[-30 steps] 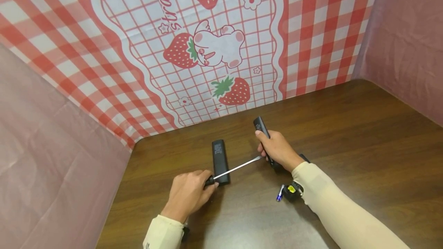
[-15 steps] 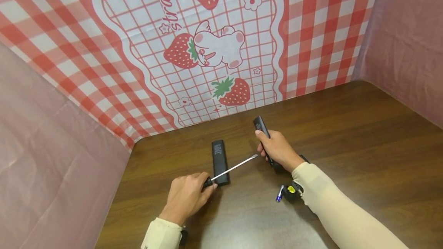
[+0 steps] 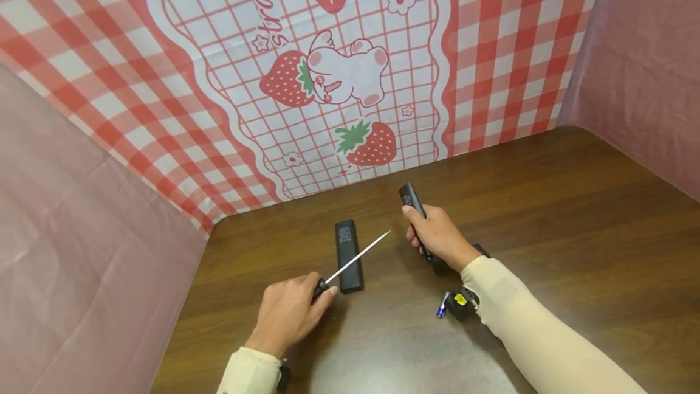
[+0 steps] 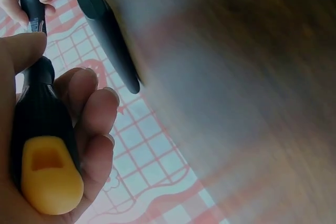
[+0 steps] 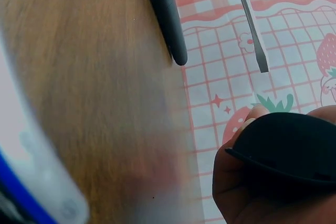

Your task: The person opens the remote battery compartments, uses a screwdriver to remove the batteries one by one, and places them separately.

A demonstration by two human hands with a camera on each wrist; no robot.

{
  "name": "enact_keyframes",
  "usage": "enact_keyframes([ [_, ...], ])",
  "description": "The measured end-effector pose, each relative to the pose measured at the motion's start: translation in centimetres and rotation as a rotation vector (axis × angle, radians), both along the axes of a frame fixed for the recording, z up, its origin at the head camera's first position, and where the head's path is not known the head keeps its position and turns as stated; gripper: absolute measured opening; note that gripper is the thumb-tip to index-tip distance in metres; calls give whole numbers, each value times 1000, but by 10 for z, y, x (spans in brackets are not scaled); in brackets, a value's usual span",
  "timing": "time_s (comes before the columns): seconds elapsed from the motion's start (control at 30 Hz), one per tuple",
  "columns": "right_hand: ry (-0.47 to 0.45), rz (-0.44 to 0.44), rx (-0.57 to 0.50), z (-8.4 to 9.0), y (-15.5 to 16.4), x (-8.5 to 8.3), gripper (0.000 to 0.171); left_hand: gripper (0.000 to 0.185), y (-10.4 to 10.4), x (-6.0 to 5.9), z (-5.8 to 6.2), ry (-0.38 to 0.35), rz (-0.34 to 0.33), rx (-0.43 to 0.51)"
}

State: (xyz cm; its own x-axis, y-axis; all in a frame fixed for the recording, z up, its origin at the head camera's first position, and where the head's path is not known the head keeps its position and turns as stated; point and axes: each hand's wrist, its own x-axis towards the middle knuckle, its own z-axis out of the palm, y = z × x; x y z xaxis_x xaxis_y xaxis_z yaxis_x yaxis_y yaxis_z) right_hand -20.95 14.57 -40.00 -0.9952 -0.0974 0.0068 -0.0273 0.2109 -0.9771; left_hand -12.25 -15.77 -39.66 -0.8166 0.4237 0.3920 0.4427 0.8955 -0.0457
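Right hand (image 3: 437, 237) grips black remote (image 3: 414, 211) tilted off table (image 3: 547, 211); left hand (image 3: 290, 315) wraps screwdriver (image 3: 350, 265) handle – tip raised, apart from remote. Loose back cover (image 3: 348, 255) lies left of remote, batteries (image 3: 442, 307) just nearer – steady remote before bringing tip to seam

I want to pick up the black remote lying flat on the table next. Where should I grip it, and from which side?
Probably across the middle of the flat remote, from above, thumb and fingers on its two long edges. It is long, narrow and lies flat. Its near end sits under the screwdriver held by the left hand, so that end is crowded.
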Motion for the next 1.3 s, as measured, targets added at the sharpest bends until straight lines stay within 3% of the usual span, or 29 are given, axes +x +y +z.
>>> enact_keyframes([
  [0.6, 21, 22, 0, -1, 0, 2, 47, 36, -15, 5, -4, -39, 73, -6],
  [1.03, -1, 42, 24, -1, -3, 2, 48, 27, -30, 8, 1, 42, 70, 8],
  [1.3, -4, 44, 24, 0, -3, 3, 48, 26, -41, 8, 3, -21, 179, 67],
])
